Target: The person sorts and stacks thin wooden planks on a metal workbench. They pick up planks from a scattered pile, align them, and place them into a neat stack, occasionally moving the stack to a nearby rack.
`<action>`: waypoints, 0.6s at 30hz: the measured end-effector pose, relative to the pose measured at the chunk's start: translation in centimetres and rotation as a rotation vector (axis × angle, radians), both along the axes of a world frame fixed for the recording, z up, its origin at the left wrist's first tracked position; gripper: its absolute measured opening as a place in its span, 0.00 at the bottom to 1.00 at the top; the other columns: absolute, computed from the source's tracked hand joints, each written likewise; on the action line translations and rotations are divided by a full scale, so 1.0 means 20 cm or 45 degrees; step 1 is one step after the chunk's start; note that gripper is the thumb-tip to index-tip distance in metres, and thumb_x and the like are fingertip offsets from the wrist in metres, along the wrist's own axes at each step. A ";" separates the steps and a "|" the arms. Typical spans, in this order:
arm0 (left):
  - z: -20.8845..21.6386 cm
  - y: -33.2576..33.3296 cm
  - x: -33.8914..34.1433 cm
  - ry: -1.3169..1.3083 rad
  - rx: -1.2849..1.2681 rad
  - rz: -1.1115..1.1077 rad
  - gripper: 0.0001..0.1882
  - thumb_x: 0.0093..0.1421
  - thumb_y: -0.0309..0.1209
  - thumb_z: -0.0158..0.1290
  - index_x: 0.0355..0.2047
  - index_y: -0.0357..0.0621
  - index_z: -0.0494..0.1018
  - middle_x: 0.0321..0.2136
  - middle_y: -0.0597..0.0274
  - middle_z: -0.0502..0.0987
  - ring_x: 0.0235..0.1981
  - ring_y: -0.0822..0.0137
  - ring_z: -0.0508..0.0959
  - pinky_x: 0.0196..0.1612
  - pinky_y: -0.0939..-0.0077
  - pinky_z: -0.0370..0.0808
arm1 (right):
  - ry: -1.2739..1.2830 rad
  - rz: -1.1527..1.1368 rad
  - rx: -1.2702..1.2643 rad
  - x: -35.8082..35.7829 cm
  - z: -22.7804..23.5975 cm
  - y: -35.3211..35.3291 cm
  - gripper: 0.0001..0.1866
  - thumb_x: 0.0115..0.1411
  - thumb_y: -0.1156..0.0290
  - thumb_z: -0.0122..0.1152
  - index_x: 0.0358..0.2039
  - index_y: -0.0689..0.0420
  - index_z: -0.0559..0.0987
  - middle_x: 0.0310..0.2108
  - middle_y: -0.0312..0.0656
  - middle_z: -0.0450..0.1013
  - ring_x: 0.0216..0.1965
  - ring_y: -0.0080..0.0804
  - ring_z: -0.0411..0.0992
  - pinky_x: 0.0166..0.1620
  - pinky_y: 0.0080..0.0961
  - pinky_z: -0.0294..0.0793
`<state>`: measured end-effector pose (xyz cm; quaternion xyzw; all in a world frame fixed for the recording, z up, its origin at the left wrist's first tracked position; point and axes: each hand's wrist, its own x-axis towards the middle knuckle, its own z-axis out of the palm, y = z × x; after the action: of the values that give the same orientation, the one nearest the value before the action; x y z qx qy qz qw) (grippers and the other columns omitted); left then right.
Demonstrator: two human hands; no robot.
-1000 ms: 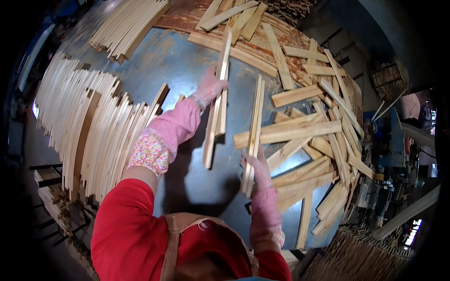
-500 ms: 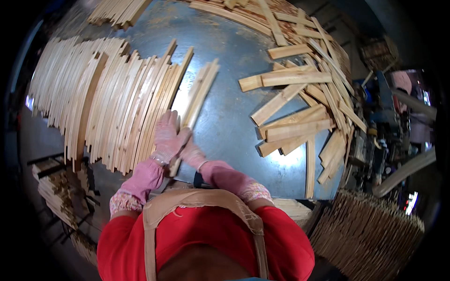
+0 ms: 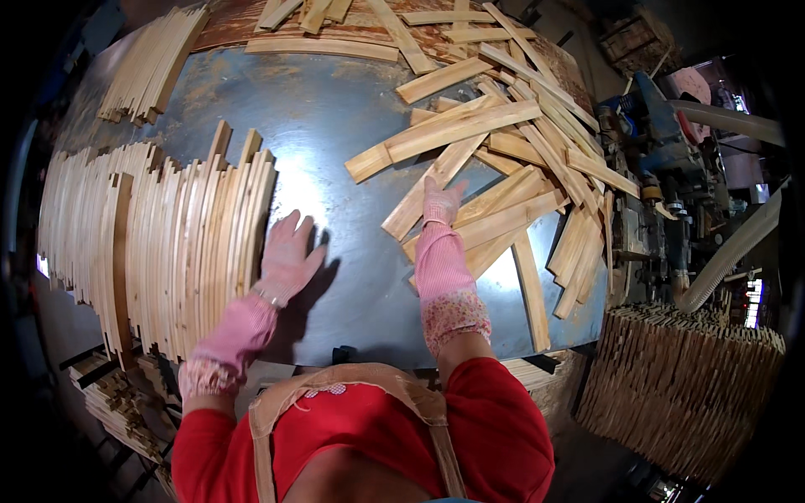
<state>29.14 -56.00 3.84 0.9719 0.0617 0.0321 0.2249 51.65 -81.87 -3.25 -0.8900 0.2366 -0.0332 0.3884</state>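
Observation:
My left hand (image 3: 290, 258), in a pale pink glove, is held over the metal table with its fingers apart and nothing in it. Just left of it stands a long row of narrow wooden strips (image 3: 189, 251), set side by side with uneven ends. My right hand (image 3: 442, 202), gloved the same way, reaches to the loose pile on the right. Its fingers are spread at a wooden slat (image 3: 415, 205) that lies aslant; whether they touch it I cannot tell. Nearby, a longer slat (image 3: 453, 138) crosses the pile, and further slats (image 3: 503, 222) lie overlapped beside my right wrist.
A smaller bundle of strips (image 3: 155, 67) lies at the far left of the metal table (image 3: 335, 310). Loose slats cover a brown board at the back. Machinery with a ribbed hose (image 3: 734, 247) stands at the right, above a big stack of wood (image 3: 679, 394).
My hands were together on strips at the row's right side. Those strips now stand against the row. The left hand has come off them, and the right has moved right to the pile.

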 end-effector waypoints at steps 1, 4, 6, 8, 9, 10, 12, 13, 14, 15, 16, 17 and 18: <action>-0.01 -0.11 0.19 -0.045 -0.028 -0.039 0.32 0.59 0.40 0.65 0.61 0.39 0.73 0.64 0.41 0.70 0.63 0.39 0.70 0.68 0.50 0.67 | 0.076 0.060 0.114 0.02 -0.04 -0.05 0.45 0.61 0.55 0.74 0.72 0.61 0.66 0.62 0.63 0.75 0.63 0.62 0.74 0.66 0.46 0.72; -0.17 -0.36 0.75 -0.222 0.059 -0.133 0.39 0.54 0.41 0.65 0.65 0.41 0.69 0.63 0.43 0.70 0.67 0.41 0.67 0.73 0.45 0.60 | 0.125 0.268 0.473 0.04 -0.14 -0.12 0.39 0.62 0.61 0.72 0.70 0.63 0.67 0.60 0.59 0.76 0.60 0.56 0.76 0.64 0.42 0.73; -0.27 -0.51 1.06 -0.222 0.182 -0.099 0.42 0.53 0.41 0.67 0.67 0.43 0.68 0.68 0.41 0.65 0.72 0.41 0.61 0.76 0.44 0.55 | 0.096 0.385 0.695 -0.02 -0.20 -0.20 0.34 0.64 0.67 0.70 0.67 0.64 0.70 0.58 0.54 0.78 0.57 0.50 0.78 0.62 0.37 0.74; -0.32 -0.58 1.27 -0.129 0.298 -0.074 0.41 0.54 0.41 0.67 0.68 0.48 0.68 0.67 0.44 0.68 0.70 0.45 0.66 0.74 0.47 0.60 | 0.068 0.400 1.017 -0.09 -0.25 -0.31 0.31 0.65 0.71 0.67 0.68 0.64 0.71 0.57 0.48 0.77 0.56 0.41 0.77 0.61 0.33 0.75; -0.34 -0.57 1.34 -0.055 0.252 -0.089 0.40 0.56 0.42 0.66 0.68 0.48 0.69 0.65 0.45 0.71 0.68 0.45 0.69 0.72 0.49 0.63 | 0.059 0.406 1.179 -0.14 -0.24 -0.36 0.30 0.66 0.73 0.65 0.68 0.64 0.71 0.57 0.45 0.77 0.55 0.37 0.76 0.60 0.31 0.75; -0.38 -0.54 1.40 0.021 0.205 -0.099 0.38 0.59 0.43 0.64 0.68 0.48 0.70 0.62 0.45 0.74 0.65 0.46 0.73 0.69 0.51 0.67 | 0.068 0.355 1.330 -0.19 -0.22 -0.42 0.30 0.67 0.73 0.64 0.69 0.63 0.71 0.57 0.44 0.77 0.56 0.35 0.75 0.60 0.31 0.75; -0.35 -0.53 1.36 0.193 -0.041 -0.068 0.34 0.63 0.45 0.60 0.66 0.45 0.72 0.57 0.43 0.79 0.60 0.45 0.78 0.65 0.54 0.71 | 0.095 0.239 1.640 -0.27 -0.03 -0.54 0.29 0.69 0.74 0.61 0.70 0.62 0.71 0.57 0.40 0.76 0.56 0.31 0.74 0.60 0.30 0.75; -0.24 -0.54 1.31 0.276 -0.238 -0.043 0.31 0.65 0.45 0.57 0.65 0.43 0.73 0.55 0.41 0.80 0.58 0.44 0.79 0.64 0.54 0.73 | 0.080 0.247 1.706 -0.29 -0.02 -0.61 0.27 0.72 0.69 0.60 0.70 0.60 0.72 0.56 0.39 0.75 0.55 0.30 0.74 0.59 0.30 0.76; -0.16 -0.55 1.24 0.353 -0.435 -0.007 0.30 0.66 0.45 0.54 0.63 0.40 0.74 0.53 0.39 0.82 0.56 0.42 0.81 0.62 0.54 0.75 | 0.109 0.152 1.755 -0.31 -0.04 -0.66 0.28 0.72 0.66 0.61 0.70 0.60 0.72 0.56 0.39 0.75 0.55 0.30 0.74 0.60 0.30 0.75; -0.20 -0.54 1.14 0.267 -0.619 0.054 0.29 0.69 0.47 0.49 0.58 0.35 0.77 0.46 0.39 0.84 0.52 0.42 0.83 0.59 0.55 0.76 | 0.146 0.063 1.803 -0.32 -0.08 -0.69 0.29 0.72 0.63 0.61 0.70 0.59 0.71 0.56 0.38 0.75 0.55 0.31 0.74 0.61 0.31 0.75; -0.22 -0.51 1.02 0.297 -0.882 0.054 0.28 0.72 0.47 0.48 0.59 0.37 0.78 0.39 0.42 0.85 0.42 0.51 0.87 0.47 0.57 0.82 | 0.187 -0.026 1.847 -0.34 -0.12 -0.70 0.30 0.73 0.61 0.62 0.70 0.59 0.71 0.57 0.38 0.74 0.56 0.31 0.74 0.61 0.31 0.75; -0.23 -0.49 0.88 0.479 -1.281 0.256 0.31 0.74 0.50 0.46 0.62 0.35 0.76 0.34 0.47 0.83 0.33 0.57 0.84 0.38 0.61 0.82 | 0.211 -0.188 1.894 -0.33 -0.07 -0.64 0.29 0.74 0.51 0.60 0.70 0.51 0.73 0.41 0.33 0.76 0.39 0.28 0.76 0.45 0.31 0.79; -0.24 -0.49 0.72 0.646 -1.681 0.465 0.34 0.77 0.54 0.44 0.66 0.34 0.73 0.28 0.53 0.81 0.24 0.64 0.81 0.30 0.66 0.81 | 0.258 -0.134 1.947 -0.32 -0.05 -0.61 0.28 0.74 0.49 0.60 0.68 0.48 0.74 0.35 0.31 0.72 0.33 0.27 0.72 0.39 0.30 0.75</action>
<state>43.62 -65.78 -0.88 0.5854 0.2795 -0.2010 0.7340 45.24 -93.99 -4.23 -0.3607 0.2702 0.2027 0.8694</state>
